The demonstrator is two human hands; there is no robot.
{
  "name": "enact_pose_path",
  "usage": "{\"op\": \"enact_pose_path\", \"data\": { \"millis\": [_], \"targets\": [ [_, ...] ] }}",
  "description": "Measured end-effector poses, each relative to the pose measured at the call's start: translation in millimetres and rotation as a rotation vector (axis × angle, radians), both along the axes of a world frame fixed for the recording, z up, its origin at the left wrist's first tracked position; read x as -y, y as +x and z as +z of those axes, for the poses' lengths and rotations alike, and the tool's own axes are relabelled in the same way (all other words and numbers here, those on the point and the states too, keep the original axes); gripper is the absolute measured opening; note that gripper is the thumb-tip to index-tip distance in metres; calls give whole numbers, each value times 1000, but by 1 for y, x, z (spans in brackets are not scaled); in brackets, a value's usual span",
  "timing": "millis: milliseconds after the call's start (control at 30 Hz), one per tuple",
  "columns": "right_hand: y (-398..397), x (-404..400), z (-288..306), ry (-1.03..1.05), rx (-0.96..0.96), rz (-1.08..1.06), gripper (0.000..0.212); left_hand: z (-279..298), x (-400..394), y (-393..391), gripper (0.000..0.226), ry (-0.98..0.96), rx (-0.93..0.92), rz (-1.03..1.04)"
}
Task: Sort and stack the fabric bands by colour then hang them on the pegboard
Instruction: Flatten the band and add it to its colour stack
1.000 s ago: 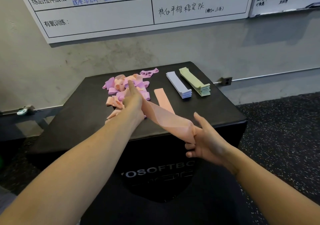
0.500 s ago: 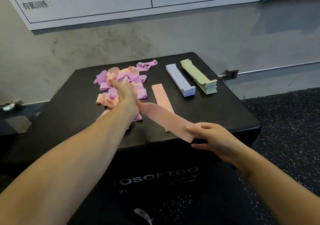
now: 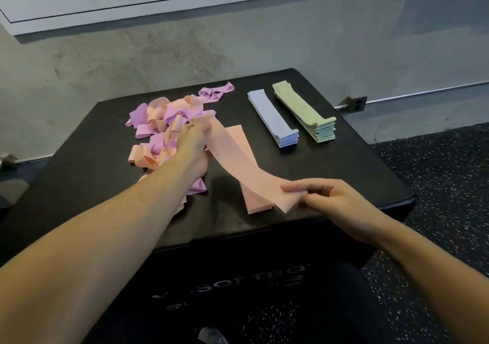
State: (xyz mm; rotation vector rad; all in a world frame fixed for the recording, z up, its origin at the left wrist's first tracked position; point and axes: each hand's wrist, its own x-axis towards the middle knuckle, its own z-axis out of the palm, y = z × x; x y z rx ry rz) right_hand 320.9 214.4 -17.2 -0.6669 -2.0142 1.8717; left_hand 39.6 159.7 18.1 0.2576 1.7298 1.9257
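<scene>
The left hand [image 3: 191, 142] and right hand [image 3: 328, 198] each pinch one end of a peach band [image 3: 238, 164]. It hangs above the flat peach stack [image 3: 254, 201] on the black box [image 3: 344, 174].

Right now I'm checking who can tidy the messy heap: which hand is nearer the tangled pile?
Left. The left hand sits over the tangled pile, gripping a peach band's far end; the right hand pinches its near end, apart from the pile.
</scene>
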Motion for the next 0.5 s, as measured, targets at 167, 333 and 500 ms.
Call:
{"op": "enact_pose_path", "data": {
  "millis": [167, 333, 500],
  "targets": [
    [-6, -16, -5, 263, 74, 17, 45, -2, -16, -29, 49, -62, -36, -3],
    [-21, -26, -20, 590, 3, -105, 17, -1, -35, -38, 37, -99, -68, -19],
    [-32, -35, -28, 948, -34, -3, 30, -3, -54, -39, 27, -161, -123, -75]
  ]
}}
